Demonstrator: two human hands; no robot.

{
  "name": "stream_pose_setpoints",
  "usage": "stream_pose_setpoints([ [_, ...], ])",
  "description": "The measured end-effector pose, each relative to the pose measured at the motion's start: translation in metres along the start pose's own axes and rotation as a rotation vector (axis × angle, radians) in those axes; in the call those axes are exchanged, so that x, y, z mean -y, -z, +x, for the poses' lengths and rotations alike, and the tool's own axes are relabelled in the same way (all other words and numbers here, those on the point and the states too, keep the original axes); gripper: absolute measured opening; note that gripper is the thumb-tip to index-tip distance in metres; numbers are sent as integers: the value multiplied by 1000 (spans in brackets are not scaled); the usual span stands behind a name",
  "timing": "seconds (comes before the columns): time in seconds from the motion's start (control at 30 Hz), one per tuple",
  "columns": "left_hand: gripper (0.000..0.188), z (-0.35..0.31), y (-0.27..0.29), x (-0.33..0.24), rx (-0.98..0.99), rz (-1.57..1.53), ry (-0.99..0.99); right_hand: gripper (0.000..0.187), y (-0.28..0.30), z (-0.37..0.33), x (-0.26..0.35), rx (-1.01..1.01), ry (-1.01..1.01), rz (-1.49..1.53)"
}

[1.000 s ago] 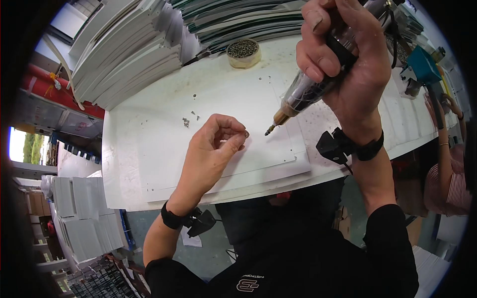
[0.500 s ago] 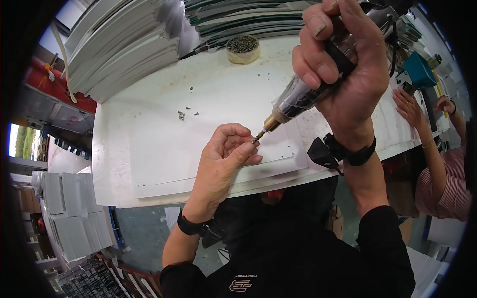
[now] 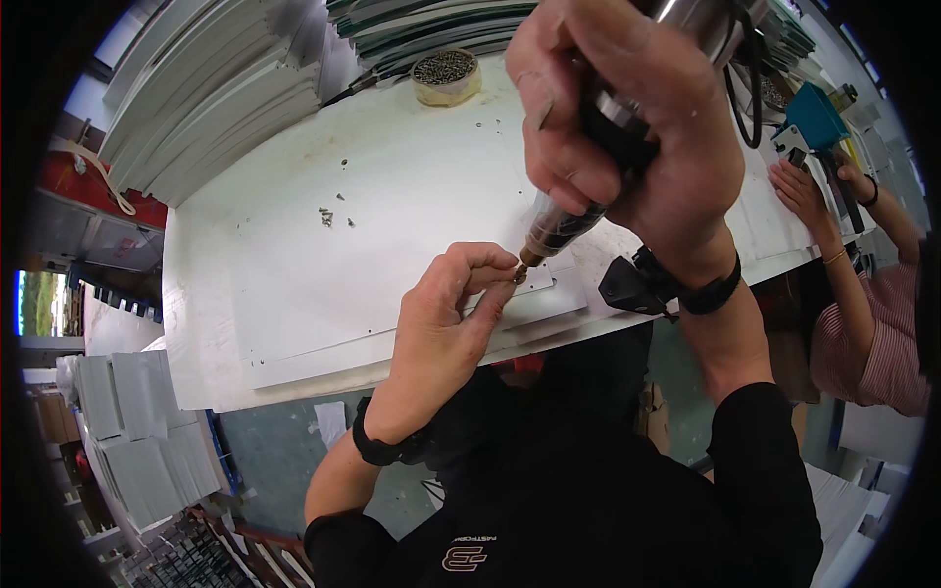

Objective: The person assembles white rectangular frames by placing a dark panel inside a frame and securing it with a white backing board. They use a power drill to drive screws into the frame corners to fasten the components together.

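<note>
My right hand (image 3: 652,137) is wrapped round an electric screwdriver (image 3: 557,227), which slants down to the left. Its brass-coloured nose meets a small screw (image 3: 520,276) pinched between the thumb and forefinger of my left hand (image 3: 446,318). The screw and driver tip are over the right part of a flat white panel (image 3: 294,294) with small holes along its edges. Several loose screws (image 3: 326,216) lie on the panel, left of my left hand. The fingertips partly hide the screw.
A round tub full of screws (image 3: 446,76) stands at the back, before stacked sheets (image 3: 412,34). Another tall stack of white sheets (image 3: 216,108) rises at back left. On the right, a co-worker's hands (image 3: 802,196) are near a teal tool (image 3: 816,116) on the table.
The driver and my right hand have come down and nearer, and the driver's nose now sits closer to my left fingertips. The view has shifted slightly; the co-worker's hands have moved a little.
</note>
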State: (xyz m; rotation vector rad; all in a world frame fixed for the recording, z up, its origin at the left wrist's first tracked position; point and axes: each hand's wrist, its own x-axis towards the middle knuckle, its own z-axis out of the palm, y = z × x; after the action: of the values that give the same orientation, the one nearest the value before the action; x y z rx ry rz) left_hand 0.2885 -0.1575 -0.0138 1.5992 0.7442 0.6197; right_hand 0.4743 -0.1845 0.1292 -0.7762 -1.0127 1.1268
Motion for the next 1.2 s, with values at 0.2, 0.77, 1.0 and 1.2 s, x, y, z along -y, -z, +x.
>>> stream_pose_setpoints([
  [0.2,29,1,-9,11,-24,359,-233,25,3,-7,-12,73,-6,-181],
  [0.77,35,-3,-5,6,-12,537,-303,23,14,-12,-44,215,117,-324],
  [1.0,24,-3,0,16,-57,611,-377,18,10,-10,-48,402,104,-284],
  [1.2,28,-10,16,1,-50,212,-156,25,22,-5,-38,361,327,-136],
])
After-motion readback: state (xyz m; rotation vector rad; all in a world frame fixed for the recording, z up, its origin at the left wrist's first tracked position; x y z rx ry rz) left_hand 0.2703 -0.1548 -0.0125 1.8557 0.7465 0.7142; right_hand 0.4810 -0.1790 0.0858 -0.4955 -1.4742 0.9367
